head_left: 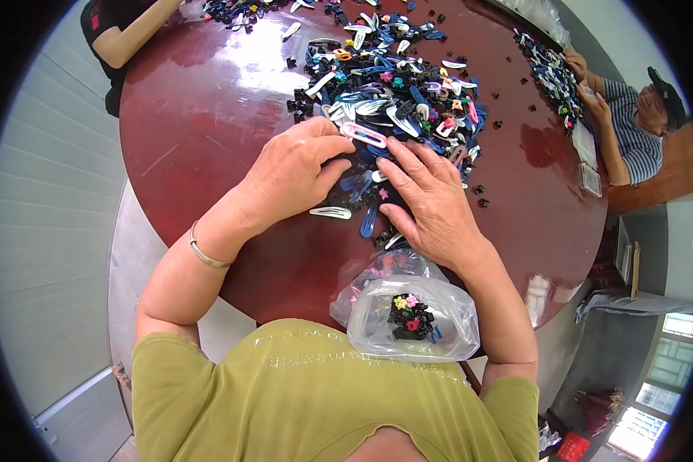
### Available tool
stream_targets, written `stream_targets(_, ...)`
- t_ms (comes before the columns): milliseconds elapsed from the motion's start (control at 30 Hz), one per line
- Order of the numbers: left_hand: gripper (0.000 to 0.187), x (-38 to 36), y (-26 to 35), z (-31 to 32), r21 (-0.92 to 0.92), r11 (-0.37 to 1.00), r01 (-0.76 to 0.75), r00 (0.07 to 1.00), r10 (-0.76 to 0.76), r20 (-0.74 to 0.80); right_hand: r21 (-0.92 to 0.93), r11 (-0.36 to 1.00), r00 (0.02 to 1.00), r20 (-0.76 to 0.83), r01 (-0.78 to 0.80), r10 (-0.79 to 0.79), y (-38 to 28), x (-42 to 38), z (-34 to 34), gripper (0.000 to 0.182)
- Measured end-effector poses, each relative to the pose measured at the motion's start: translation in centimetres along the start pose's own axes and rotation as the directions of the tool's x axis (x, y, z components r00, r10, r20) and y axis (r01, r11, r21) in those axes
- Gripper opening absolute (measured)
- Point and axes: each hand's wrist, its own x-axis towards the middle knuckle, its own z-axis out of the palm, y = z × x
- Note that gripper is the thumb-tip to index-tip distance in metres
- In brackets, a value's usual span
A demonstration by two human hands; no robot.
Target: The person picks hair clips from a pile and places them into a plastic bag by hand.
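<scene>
A heap of mixed hair clips lies in front of my hands: white, navy and black snap clips, small claw clips, some with coloured flowers. My left hand is curled at the heap's near edge, thumb and index finger drawn toward each other; what they grip, if anything, cannot be made out. A pink-and-white snap clip lies between my hands, close to both sets of fingertips. My right hand rests palm down with fingers spread over the clips. Nearer to me are a white snap clip and a blue snap clip.
A clear plastic bag holding black claw clips with flowers sits at the edge of the round red table, against my chest. At right, a person in a striped shirt handles another pile. Another person's arm reaches in at upper left.
</scene>
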Motion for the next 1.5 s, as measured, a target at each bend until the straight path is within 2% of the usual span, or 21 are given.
stream_targets(200, 0.017, -0.1, -0.1, -0.2, -0.029, 1.000, -0.011, 1.000, 0.011, -0.003, -0.029, 0.999, 0.999, 0.047, 0.024, -0.022, -0.3, -0.8, -1.3, 0.050)
stream_targets(300, 0.014, 0.2, 0.1, -0.9, -0.044, 0.998, 0.049, 0.999, -0.049, 0.020, 0.055, 0.998, 0.999, -0.036, 0.010, -0.008, -0.1, -1.0, -1.5, 0.052)
stream_targets(400, 0.010, 0.3, -0.1, -1.7, -0.183, 0.983, -0.029, 0.980, 0.064, 0.188, 0.120, 0.992, 0.991, -0.130, 0.042, -0.026, -0.3, -0.6, -1.5, 0.049)
stream_targets(467, 0.010, 0.1, 0.5, -1.9, -0.171, 0.985, -0.020, 0.956, 0.069, 0.287, 0.161, 0.981, 0.987, -0.134, 0.106, -0.084, -0.3, -0.4, -1.1, 0.043)
stream_targets(500, 0.009, 0.0, 0.7, -2.0, -0.164, 0.986, -0.018, 0.940, 0.073, 0.334, 0.212, 0.972, 0.989, -0.131, 0.097, -0.070, -0.8, -0.1, -0.8, 0.033)
stream_targets(600, 0.011, -0.3, 1.0, -1.8, -0.011, 0.998, -0.056, 0.934, 0.057, 0.352, 0.204, 0.977, 0.995, -0.083, 0.067, -0.051, -1.2, 0.0, -0.4, 0.027)
stream_targets(633, 0.011, -0.4, 0.9, -1.9, 0.013, 0.998, -0.055, 0.934, 0.047, 0.353, 0.199, 0.978, 0.992, -0.114, 0.067, -0.044, -0.9, -0.1, -0.2, 0.021)
stream_targets(700, 0.012, -0.3, 0.8, -2.1, 0.063, 0.997, -0.052, 0.935, 0.026, 0.354, 0.185, 0.981, 0.992, -0.120, 0.052, -0.030, -0.4, -0.3, -0.2, 0.020)
stream_targets(800, 0.011, -0.3, 0.6, -2.1, 0.003, 0.998, -0.058, 0.943, 0.054, 0.327, 0.198, 0.980, 0.991, -0.136, 0.029, -0.002, -0.5, -0.3, -0.4, 0.018)
stream_targets(900, 0.010, -0.2, 1.1, -2.4, 0.032, 0.998, -0.045, 0.935, 0.031, 0.354, 0.230, 0.973, 0.985, -0.172, 0.016, 0.025, -0.7, -0.3, -0.6, 0.018)
stream_targets(1000, 0.009, -0.4, 0.9, -2.1, 0.079, 0.992, -0.096, 0.944, 0.066, 0.325, 0.286, 0.958, 0.981, -0.193, 0.021, 0.036, -0.6, -0.3, -0.8, 0.018)
stream_targets(1067, 0.009, -0.3, 0.9, -1.8, 0.002, 0.997, -0.083, 0.945, 0.078, 0.316, 0.318, 0.947, 0.984, -0.175, 0.044, 0.013, -0.5, -0.3, -0.6, 0.019)
stream_targets(1200, 0.010, -0.1, 1.0, -1.4, -0.142, 0.988, -0.067, 0.956, 0.104, 0.273, 0.265, 0.962, 0.987, -0.157, 0.070, -0.029, -0.9, -0.1, -0.1, 0.019)
stream_targets(1300, 0.011, 0.0, 1.4, -1.2, -0.208, 0.978, 0.024, 0.972, 0.026, 0.232, 0.221, 0.973, 0.986, -0.165, 0.058, -0.021, -1.2, 0.1, 0.3, 0.017)
stream_targets(1400, 0.009, 0.2, 1.1, -0.7, -0.275, 0.961, 0.032, 0.990, 0.008, 0.144, 0.190, 0.980, 0.984, -0.177, 0.051, -0.017, -1.3, 0.2, 0.8, 0.015)
stream_targets(1500, 0.009, 0.3, 1.2, -0.9, -0.468, 0.854, 0.226, 0.963, -0.126, 0.237, 0.213, 0.977, 0.983, -0.185, 0.031, 0.009, -1.3, 0.2, 1.0, 0.013)
